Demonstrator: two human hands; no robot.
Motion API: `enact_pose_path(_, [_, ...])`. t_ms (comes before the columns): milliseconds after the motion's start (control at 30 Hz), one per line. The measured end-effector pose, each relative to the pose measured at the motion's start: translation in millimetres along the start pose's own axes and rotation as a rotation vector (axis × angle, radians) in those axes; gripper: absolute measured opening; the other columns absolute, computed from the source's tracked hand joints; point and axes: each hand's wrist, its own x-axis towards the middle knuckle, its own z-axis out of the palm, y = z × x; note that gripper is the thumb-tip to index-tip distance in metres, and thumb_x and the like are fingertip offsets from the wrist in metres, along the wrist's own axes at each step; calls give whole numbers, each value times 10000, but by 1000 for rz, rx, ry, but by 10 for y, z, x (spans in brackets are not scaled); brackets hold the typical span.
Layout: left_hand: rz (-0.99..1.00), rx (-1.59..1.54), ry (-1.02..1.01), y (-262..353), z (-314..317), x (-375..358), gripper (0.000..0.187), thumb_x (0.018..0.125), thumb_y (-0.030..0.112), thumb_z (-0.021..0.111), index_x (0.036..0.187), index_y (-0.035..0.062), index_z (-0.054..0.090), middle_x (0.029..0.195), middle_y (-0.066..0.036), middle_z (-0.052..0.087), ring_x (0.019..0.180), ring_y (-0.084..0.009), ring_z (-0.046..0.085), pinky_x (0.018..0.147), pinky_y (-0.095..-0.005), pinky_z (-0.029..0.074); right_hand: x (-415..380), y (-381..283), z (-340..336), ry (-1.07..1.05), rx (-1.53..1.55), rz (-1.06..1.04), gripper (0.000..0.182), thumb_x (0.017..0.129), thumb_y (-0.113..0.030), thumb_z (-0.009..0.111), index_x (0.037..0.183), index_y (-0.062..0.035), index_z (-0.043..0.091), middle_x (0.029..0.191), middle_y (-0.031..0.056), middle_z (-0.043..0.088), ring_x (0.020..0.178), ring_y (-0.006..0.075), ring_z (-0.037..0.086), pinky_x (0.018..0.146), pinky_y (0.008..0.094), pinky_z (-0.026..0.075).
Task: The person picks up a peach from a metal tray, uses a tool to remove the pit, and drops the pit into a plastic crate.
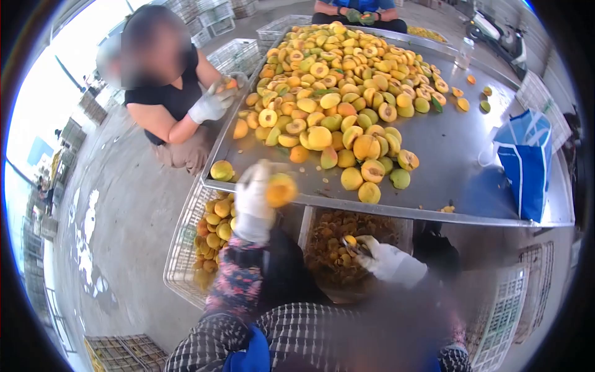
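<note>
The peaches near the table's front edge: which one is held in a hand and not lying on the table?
The peach in the left hand. It is lifted in the gloved fingers in front of the metal table edge, while the other peaches rest on the tabletop.

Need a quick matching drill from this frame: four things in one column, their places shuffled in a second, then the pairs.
1. blue bag
2. clear bottle
3. white crate of fruit
4. left hand

a. on the floor, left of the table
b. at the table's near edge, holding a peach half
c. table's right edge
d. far right part of the table

Pairs: 1-c, 2-d, 3-a, 4-b
</note>
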Motion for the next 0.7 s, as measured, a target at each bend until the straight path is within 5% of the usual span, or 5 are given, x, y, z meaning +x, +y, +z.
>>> enact_pose_path(133, [180,875,60,350,-804,193,361,940,236,656,1196,-14,616,1088,-96,667,961,-162,628,807,-251,498,-84,39,76,-124,-169,47,451,930,-237,531,1345,-88,437,1023,257,628,860,412,648,779,485,518])
enact_pose_path(233, [411,1194,16,356,-674,361,393,863,261,706,1168,22,643,1059,-159,684,983,-286,657,881,-369,503,-63,2,57,-140,-270,19,458,938,-214,515,1374,-113,418,1038,242,629,912,404,641,806,474,511])
enact_pose_path(300, [354,1009,-162,-28,-646,778,410,877,214,701,1229,25,609,1083,-130,671,1020,-183,634,845,-333,514,-33,-30,40,-136,-274,17,457,960,-213,502,1395,-114,404,1089,230,619,961,402,631,819,467,503])
enact_pose_path(433, [319,1327,-248,-459,-123,1215,511,799,295,694,1225,36,587,1122,-209,627,1051,-387,607,930,-437,477,102,-33,69,-120,-244,52,453,954,-215,511,1389,-128,420,1087,231,622,950,394,637,821,473,500])
enact_pose_path(700, [128,1470,-202,-781,78,1406,770,740,185,717,1364,13,300,1234,-303,479,1153,-443,514,952,-468,468,86,-63,87,-128,-191,-45,484,937,-232,546,1387,-109,415,999,246,635,914,413,639,808,484,495])
